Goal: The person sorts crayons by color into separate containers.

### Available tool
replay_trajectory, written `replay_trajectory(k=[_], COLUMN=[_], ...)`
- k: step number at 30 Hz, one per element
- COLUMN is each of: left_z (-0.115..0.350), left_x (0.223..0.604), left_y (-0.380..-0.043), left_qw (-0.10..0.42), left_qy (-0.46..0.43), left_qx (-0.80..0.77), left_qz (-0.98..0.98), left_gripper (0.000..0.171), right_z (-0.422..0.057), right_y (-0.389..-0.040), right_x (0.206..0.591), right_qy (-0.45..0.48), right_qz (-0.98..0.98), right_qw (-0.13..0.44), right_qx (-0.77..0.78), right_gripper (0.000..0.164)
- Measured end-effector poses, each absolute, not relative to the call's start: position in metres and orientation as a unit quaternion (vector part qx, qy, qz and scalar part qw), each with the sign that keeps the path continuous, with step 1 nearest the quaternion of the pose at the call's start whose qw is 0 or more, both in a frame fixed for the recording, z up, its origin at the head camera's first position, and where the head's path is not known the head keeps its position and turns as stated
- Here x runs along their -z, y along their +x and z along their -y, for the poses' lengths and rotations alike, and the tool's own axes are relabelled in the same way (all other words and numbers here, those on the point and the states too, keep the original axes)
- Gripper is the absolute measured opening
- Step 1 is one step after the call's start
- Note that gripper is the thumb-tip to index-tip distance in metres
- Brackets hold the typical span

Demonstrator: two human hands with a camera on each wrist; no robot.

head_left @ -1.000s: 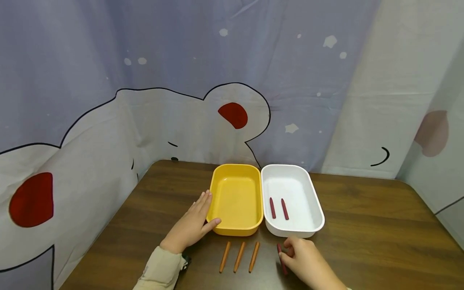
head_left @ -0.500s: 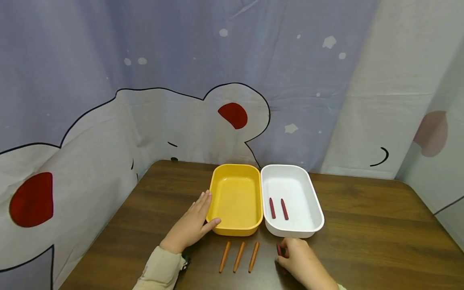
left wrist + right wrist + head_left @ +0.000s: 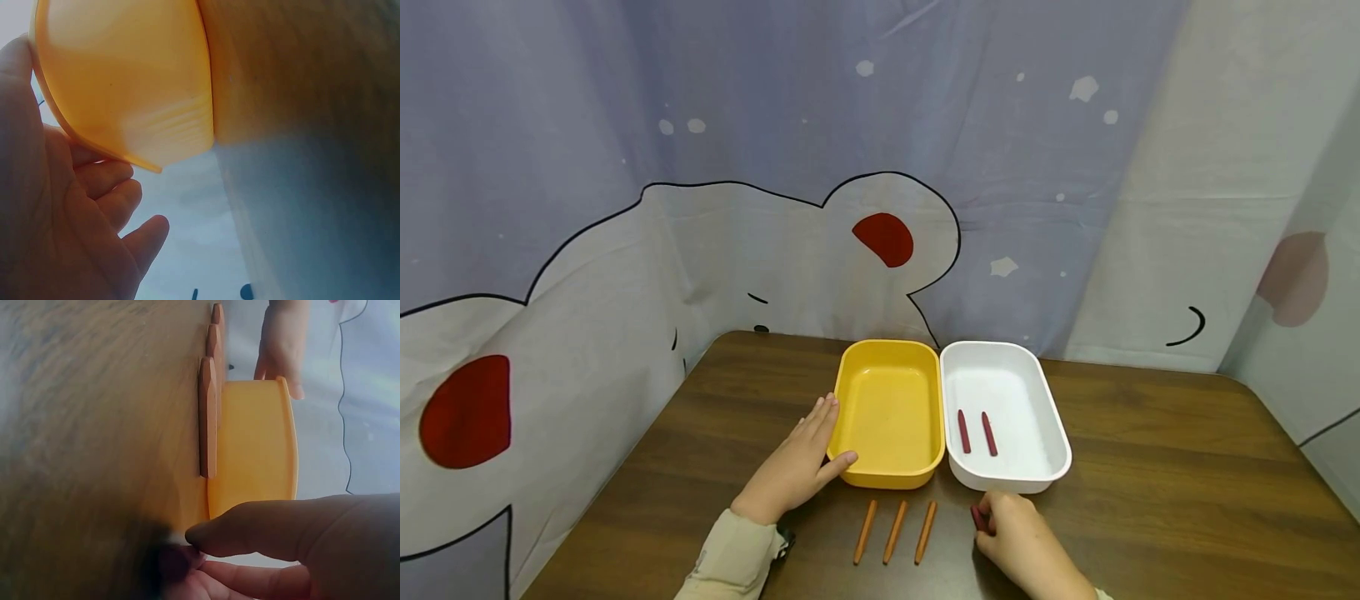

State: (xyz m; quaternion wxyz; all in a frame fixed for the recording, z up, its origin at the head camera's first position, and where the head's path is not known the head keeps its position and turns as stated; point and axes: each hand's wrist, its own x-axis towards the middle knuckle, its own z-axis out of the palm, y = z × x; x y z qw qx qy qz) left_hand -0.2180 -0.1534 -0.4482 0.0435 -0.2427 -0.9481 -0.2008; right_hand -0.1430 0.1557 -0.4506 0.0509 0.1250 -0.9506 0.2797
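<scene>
At the frame's lower centre, my right hand (image 3: pixel 1030 542) has closed into a pinch on the red crayon (image 3: pixel 978 518), just outside the white tray (image 3: pixel 1026 408), so it's in my grip, while my left hand (image 3: pixel 793 475), fingers straight, touches the yellow tray (image 3: pixel 887 417).

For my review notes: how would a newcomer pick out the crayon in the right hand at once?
On the brown table, find the white tray. Just in front of it, the right hand pinches the dark red crayon. It is the only one of its colour outside the tray: two others lie inside, and three orange crayons lie to its left.
</scene>
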Motion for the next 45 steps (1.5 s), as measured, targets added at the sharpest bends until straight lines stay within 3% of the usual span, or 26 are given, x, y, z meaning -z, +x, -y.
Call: replay_trajectory(k=[32,45], left_z=[0.153,0.153], left_x=[0.449,0.447], left_y=[-0.218,-0.217], left_qw=[0.038,0.047], left_qy=[-0.232,-0.243], left_qx=[0.192,0.199], left_qz=[0.953,0.948], left_gripper=[0.085,0.085], right_z=[-0.158,-0.17], right_y=[-0.141,-0.151], right_x=[0.427,0.417], right_qy=[0.127,0.082], right_qz=[0.891,0.814], right_qw=[0.018,-0.007], right_qx=[-0.435,-0.575], right_gripper=[0.016,0.025])
